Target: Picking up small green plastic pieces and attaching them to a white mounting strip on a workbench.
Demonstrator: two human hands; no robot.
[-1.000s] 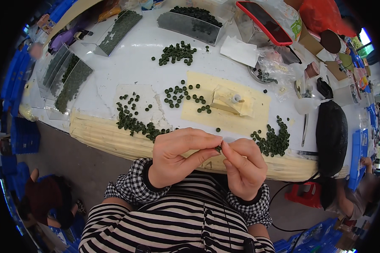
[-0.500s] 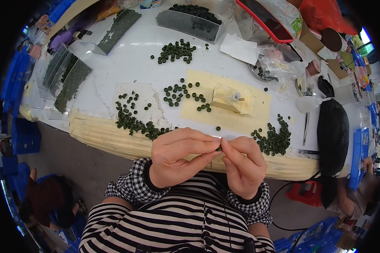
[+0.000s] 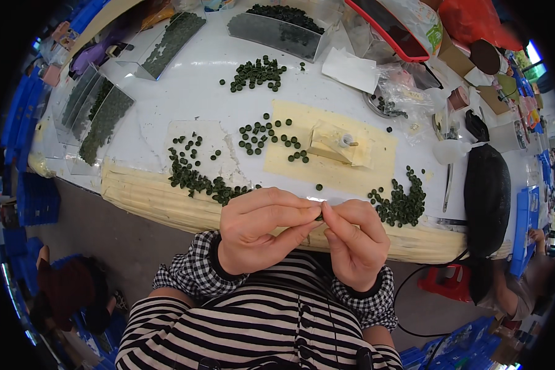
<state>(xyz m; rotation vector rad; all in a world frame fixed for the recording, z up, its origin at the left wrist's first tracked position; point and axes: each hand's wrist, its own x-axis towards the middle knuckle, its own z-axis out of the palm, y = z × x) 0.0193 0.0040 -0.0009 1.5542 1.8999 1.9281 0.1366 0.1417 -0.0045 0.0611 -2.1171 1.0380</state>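
Over the table's near edge, my left hand (image 3: pixel 262 225) and my right hand (image 3: pixel 356 240) meet fingertip to fingertip. Pinched between them is a small dark green part (image 3: pixel 319 217), mostly covered by the fingers. My right thumb and forefinger press together against it. A single green round piece (image 3: pixel 319 187) lies just beyond the fingertips. To the right sits a heap of similar green pieces (image 3: pixel 404 206); to the left, a pile of them (image 3: pixel 206 185) spreads over a whitish sheet. More green pieces (image 3: pixel 256 139) are scattered ahead, beside a tape-covered block (image 3: pixel 327 145) with a short metal post.
Clear bins of green pieces (image 3: pixel 277 38) line the back and left. A red-cased phone (image 3: pixel 391 31), a white tissue (image 3: pixel 349 69) and plastic bags crowd the back right. Tweezers (image 3: pixel 448 188) lie near a black cushion-like object (image 3: pixel 487 200). Other people sit at both sides.
Almost nothing differs. My left hand has shifted very slightly left; the pinch on the small green part holds.
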